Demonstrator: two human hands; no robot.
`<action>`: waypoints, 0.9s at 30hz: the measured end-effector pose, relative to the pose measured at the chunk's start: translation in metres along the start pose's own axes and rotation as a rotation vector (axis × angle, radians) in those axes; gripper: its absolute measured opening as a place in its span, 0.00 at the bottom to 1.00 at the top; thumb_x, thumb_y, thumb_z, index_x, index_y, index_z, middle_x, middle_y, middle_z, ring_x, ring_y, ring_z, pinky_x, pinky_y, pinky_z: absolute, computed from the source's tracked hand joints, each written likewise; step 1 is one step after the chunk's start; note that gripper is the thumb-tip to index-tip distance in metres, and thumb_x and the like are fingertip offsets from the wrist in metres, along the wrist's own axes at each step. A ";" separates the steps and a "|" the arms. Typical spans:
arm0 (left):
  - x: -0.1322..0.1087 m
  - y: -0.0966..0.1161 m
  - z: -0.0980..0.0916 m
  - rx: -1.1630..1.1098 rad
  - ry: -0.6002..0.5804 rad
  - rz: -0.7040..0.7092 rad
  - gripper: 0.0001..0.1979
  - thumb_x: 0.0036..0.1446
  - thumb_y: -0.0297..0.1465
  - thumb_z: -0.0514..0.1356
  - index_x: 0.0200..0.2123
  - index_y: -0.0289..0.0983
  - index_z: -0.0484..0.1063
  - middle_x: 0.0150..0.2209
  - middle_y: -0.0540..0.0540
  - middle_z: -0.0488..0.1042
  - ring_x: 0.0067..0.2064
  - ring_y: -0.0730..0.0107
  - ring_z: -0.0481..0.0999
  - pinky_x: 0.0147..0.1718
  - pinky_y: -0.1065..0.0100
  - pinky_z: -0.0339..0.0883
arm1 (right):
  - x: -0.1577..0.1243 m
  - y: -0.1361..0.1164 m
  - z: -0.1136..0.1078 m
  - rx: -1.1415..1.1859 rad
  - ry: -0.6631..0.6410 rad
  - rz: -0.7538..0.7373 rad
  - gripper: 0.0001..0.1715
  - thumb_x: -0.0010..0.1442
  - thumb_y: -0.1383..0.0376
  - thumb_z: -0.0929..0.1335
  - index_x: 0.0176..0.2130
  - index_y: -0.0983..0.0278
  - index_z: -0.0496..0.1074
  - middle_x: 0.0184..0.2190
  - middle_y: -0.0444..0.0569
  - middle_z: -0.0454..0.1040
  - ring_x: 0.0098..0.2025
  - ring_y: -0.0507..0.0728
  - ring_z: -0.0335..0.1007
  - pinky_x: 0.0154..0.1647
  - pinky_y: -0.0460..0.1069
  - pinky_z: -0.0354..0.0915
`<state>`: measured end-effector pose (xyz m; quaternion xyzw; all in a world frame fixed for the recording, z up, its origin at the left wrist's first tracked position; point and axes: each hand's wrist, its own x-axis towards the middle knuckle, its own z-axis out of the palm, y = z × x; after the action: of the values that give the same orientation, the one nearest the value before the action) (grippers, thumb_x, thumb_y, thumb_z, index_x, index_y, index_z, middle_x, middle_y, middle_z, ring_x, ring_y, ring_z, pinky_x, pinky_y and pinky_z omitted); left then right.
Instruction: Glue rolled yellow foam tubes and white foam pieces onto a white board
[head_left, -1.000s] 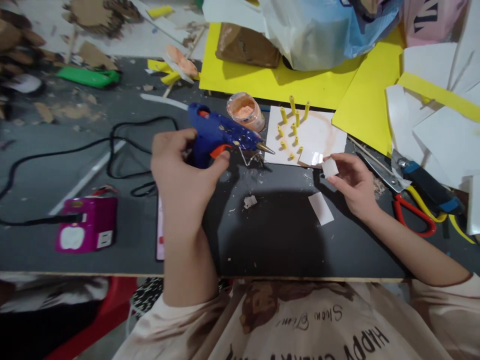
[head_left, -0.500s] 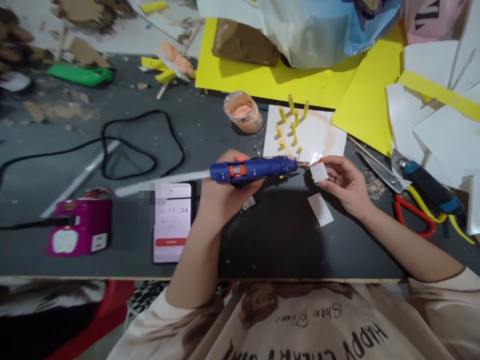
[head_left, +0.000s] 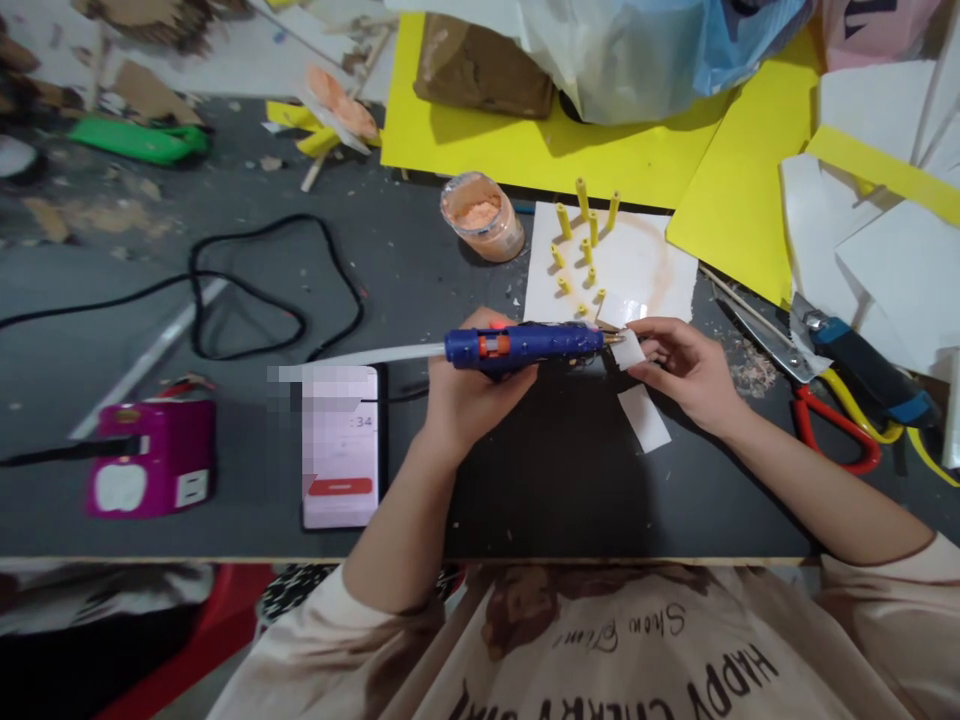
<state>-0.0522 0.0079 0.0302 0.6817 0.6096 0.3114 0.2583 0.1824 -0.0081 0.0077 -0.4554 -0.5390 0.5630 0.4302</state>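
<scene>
In my left hand [head_left: 480,395] is a blue hot glue gun [head_left: 540,345], its fingers wrapped round the handle and a long glue stick [head_left: 375,354] trailing from its back end. The gun's metal nozzle points right, against or just over a small white paper piece [head_left: 628,350]. My right hand [head_left: 690,370] pinches that piece between thumb and fingers. Below it on the dark table lies another white paper piece [head_left: 645,418]. Beyond both hands, several short yellow tubes [head_left: 592,228] stand upright on a white sheet [head_left: 645,260].
An open jar [head_left: 484,217] of peach-coloured stuff stands left of the sheet. Scissors [head_left: 802,400] and a blue-black cutter [head_left: 862,365] lie at right. At left are a phone [head_left: 341,450], a purple box [head_left: 154,458], a black cable [head_left: 259,228] and a green tool [head_left: 139,140].
My left hand has moved right with the glue gun, bringing the nozzle over the paper piece. The piece in my right hand has tilted and shifted slightly left.
</scene>
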 end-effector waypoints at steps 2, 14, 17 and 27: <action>0.000 0.000 0.002 -0.010 0.008 -0.015 0.06 0.45 0.35 0.58 0.25 0.40 0.65 0.22 0.52 0.68 0.23 0.71 0.68 0.23 0.69 0.65 | 0.000 0.001 0.000 -0.015 0.003 -0.002 0.17 0.53 0.61 0.73 0.44 0.58 0.73 0.27 0.41 0.75 0.31 0.52 0.74 0.36 0.50 0.72; -0.001 0.000 0.002 0.014 0.015 -0.006 0.05 0.44 0.34 0.57 0.26 0.41 0.64 0.21 0.52 0.67 0.24 0.69 0.69 0.24 0.68 0.66 | 0.000 0.000 0.001 -0.061 -0.017 -0.026 0.16 0.54 0.61 0.73 0.45 0.58 0.73 0.27 0.41 0.75 0.30 0.53 0.74 0.35 0.50 0.71; -0.001 -0.001 0.001 0.019 0.015 -0.006 0.05 0.44 0.35 0.57 0.26 0.42 0.65 0.22 0.52 0.68 0.24 0.69 0.69 0.23 0.68 0.66 | 0.000 0.000 0.000 -0.055 -0.004 -0.031 0.16 0.54 0.61 0.73 0.44 0.58 0.73 0.27 0.41 0.75 0.30 0.52 0.73 0.34 0.50 0.71; 0.000 -0.001 0.000 0.030 0.034 0.000 0.07 0.41 0.36 0.57 0.25 0.42 0.62 0.20 0.53 0.66 0.22 0.67 0.68 0.23 0.66 0.65 | 0.000 -0.001 0.001 0.032 0.046 0.002 0.17 0.51 0.65 0.74 0.43 0.57 0.74 0.25 0.39 0.73 0.28 0.51 0.72 0.32 0.49 0.69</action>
<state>-0.0532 0.0085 0.0296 0.6801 0.6184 0.3139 0.2377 0.1817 -0.0085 0.0089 -0.4616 -0.5196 0.5614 0.4492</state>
